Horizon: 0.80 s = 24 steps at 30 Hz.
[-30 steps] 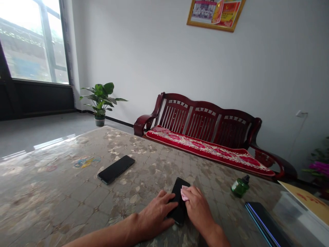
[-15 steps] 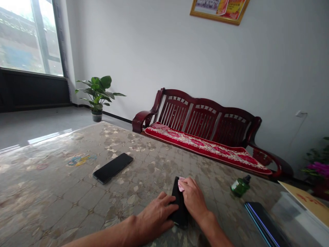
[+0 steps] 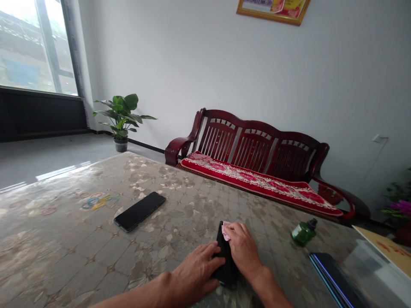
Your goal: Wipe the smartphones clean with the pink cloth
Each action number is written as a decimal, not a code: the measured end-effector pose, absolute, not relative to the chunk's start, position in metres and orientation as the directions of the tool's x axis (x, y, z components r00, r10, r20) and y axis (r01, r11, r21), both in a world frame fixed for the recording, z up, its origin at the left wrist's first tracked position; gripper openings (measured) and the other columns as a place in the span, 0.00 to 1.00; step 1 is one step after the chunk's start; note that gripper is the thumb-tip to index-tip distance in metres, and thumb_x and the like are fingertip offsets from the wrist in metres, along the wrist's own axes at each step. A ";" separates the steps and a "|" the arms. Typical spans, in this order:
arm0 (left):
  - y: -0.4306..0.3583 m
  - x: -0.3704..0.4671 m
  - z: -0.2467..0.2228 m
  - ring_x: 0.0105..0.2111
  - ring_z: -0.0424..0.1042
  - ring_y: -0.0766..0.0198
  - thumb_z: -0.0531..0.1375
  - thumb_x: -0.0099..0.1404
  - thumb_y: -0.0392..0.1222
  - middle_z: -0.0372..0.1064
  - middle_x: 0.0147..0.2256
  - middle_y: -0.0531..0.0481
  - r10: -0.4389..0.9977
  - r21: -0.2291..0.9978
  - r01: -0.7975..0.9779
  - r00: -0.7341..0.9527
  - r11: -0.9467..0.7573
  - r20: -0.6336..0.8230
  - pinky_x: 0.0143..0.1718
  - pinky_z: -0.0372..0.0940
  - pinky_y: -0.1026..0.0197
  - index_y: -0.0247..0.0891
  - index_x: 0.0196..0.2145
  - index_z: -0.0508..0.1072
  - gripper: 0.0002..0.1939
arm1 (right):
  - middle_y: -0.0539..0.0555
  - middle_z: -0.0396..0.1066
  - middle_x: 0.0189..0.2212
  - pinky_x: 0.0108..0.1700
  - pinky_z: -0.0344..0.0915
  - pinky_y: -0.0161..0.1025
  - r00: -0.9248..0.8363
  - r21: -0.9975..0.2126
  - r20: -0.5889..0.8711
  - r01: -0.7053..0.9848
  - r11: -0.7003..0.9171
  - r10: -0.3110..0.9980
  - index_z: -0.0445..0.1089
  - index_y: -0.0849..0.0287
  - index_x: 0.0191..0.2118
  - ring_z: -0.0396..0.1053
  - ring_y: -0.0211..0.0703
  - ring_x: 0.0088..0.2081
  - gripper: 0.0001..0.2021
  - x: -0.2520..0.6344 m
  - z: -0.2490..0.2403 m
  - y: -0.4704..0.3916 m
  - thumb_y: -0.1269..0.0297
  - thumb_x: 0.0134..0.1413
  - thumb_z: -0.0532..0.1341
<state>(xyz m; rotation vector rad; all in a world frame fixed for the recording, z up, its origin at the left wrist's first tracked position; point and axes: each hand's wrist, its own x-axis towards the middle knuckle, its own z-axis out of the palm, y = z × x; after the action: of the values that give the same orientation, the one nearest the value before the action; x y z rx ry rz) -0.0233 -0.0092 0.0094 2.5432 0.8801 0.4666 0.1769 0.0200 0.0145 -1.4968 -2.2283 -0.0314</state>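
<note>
A black smartphone [image 3: 222,273] lies on the table between my two hands. My left hand [image 3: 199,269] grips its left edge, with fingertips on the dark face and the thumb near the lower end. My right hand [image 3: 244,250] pinches a small pink cloth [image 3: 226,231] against the phone's far end. Part of the phone is hidden under my fingers. Farther left lies a second black smartphone [image 3: 140,211], flat and untouched. Right of my right hand stands a small green bottle [image 3: 303,232] with a dark cap.
Stacked phones [image 3: 337,278] lie at the table's right, beside a clear plastic box [image 3: 369,261] and a yellowish card [image 3: 385,248]. Colored rubber bands [image 3: 96,202] are scattered at left on the patterned tablecloth [image 3: 180,239]. Beyond stand a wooden bench [image 3: 250,141] and a potted plant [image 3: 120,119].
The view has shifted slightly. Both hands keep nearly the same places on the phone, the pink cloth still at its far end.
</note>
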 end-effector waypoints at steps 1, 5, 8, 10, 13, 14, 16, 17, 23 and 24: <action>-0.009 -0.024 0.010 0.60 0.60 0.51 0.63 0.61 0.39 0.61 0.60 0.42 0.643 0.476 0.506 0.745 -0.719 0.179 0.63 0.56 0.52 0.41 0.55 0.70 0.23 | 0.55 0.73 0.43 0.52 0.65 0.42 -0.301 -0.236 0.378 0.883 0.406 0.875 0.74 0.56 0.46 0.67 0.45 0.47 0.16 0.176 0.015 0.021 0.77 0.63 0.51; -0.008 -0.023 0.013 0.58 0.62 0.53 0.64 0.60 0.36 0.62 0.59 0.45 0.640 0.490 0.491 0.743 -0.720 0.197 0.62 0.56 0.56 0.42 0.53 0.70 0.23 | 0.54 0.72 0.42 0.51 0.65 0.41 -0.342 -0.272 0.359 0.852 0.448 0.869 0.74 0.54 0.42 0.67 0.45 0.48 0.15 0.172 0.019 0.008 0.76 0.63 0.52; -0.008 -0.021 0.016 0.60 0.61 0.55 0.64 0.59 0.35 0.62 0.60 0.46 0.633 0.500 0.476 0.746 -0.723 0.206 0.63 0.54 0.57 0.42 0.52 0.70 0.23 | 0.53 0.71 0.42 0.50 0.65 0.41 -0.400 -0.276 0.329 0.825 0.493 0.855 0.74 0.54 0.42 0.67 0.44 0.47 0.14 0.172 0.019 -0.003 0.76 0.63 0.52; -0.008 -0.021 0.017 0.59 0.61 0.55 0.64 0.59 0.36 0.62 0.59 0.46 0.636 0.497 0.482 0.745 -0.722 0.201 0.63 0.54 0.57 0.42 0.53 0.70 0.23 | 0.53 0.71 0.43 0.51 0.64 0.41 -0.402 -0.270 0.331 0.826 0.494 0.854 0.74 0.54 0.43 0.66 0.45 0.48 0.15 0.173 0.018 -0.001 0.76 0.63 0.52; -0.009 -0.022 0.017 0.57 0.63 0.53 0.63 0.60 0.37 0.63 0.58 0.44 0.643 0.473 0.508 0.744 -0.720 0.180 0.61 0.58 0.54 0.42 0.53 0.69 0.23 | 0.54 0.71 0.44 0.52 0.64 0.43 -0.363 -0.264 0.344 0.848 0.460 0.866 0.73 0.55 0.45 0.66 0.45 0.48 0.15 0.173 0.016 0.015 0.75 0.63 0.52; -0.010 -0.022 0.017 0.57 0.63 0.52 0.63 0.61 0.37 0.63 0.58 0.44 0.644 0.464 0.515 0.745 -0.720 0.173 0.61 0.59 0.54 0.42 0.54 0.69 0.23 | 0.54 0.71 0.45 0.52 0.64 0.43 -0.347 -0.265 0.349 0.854 0.447 0.870 0.73 0.55 0.45 0.66 0.46 0.48 0.15 0.173 0.015 0.020 0.75 0.64 0.51; -0.010 -0.023 0.017 0.57 0.63 0.51 0.63 0.61 0.38 0.63 0.58 0.43 0.645 0.454 0.524 0.747 -0.721 0.162 0.60 0.59 0.53 0.42 0.55 0.69 0.23 | 0.55 0.72 0.45 0.52 0.64 0.43 -0.326 -0.267 0.356 0.863 0.430 0.876 0.73 0.55 0.46 0.66 0.46 0.49 0.15 0.172 0.015 0.027 0.75 0.64 0.51; -0.010 -0.023 0.017 0.57 0.63 0.51 0.62 0.61 0.38 0.63 0.58 0.43 0.646 0.454 0.525 0.747 -0.720 0.160 0.60 0.59 0.53 0.42 0.55 0.69 0.23 | 0.55 0.72 0.45 0.53 0.64 0.43 -0.323 -0.267 0.357 0.864 0.428 0.876 0.73 0.55 0.46 0.66 0.46 0.49 0.15 0.171 0.015 0.027 0.75 0.64 0.51; -0.008 -0.021 0.016 0.59 0.61 0.55 0.61 0.59 0.34 0.59 0.62 0.48 0.630 0.503 0.473 0.749 -0.723 0.203 0.63 0.55 0.56 0.45 0.54 0.67 0.25 | 0.54 0.71 0.43 0.51 0.66 0.42 -0.413 -0.284 0.337 0.812 0.510 0.846 0.73 0.54 0.46 0.66 0.45 0.49 0.16 0.171 0.018 -0.005 0.76 0.63 0.52; -0.008 -0.020 0.016 0.60 0.60 0.55 0.61 0.59 0.34 0.58 0.62 0.49 0.628 0.505 0.467 0.750 -0.725 0.208 0.63 0.54 0.55 0.45 0.55 0.66 0.26 | 0.54 0.71 0.43 0.51 0.66 0.42 -0.424 -0.283 0.338 0.805 0.521 0.840 0.72 0.54 0.47 0.66 0.45 0.49 0.16 0.172 0.018 -0.009 0.75 0.63 0.52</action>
<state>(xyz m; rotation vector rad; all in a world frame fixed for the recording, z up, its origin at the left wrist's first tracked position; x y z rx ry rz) -0.0203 -0.0085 0.0160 2.5222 0.8337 0.5141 0.1719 -0.0085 0.0181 -1.3475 -2.3273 0.1072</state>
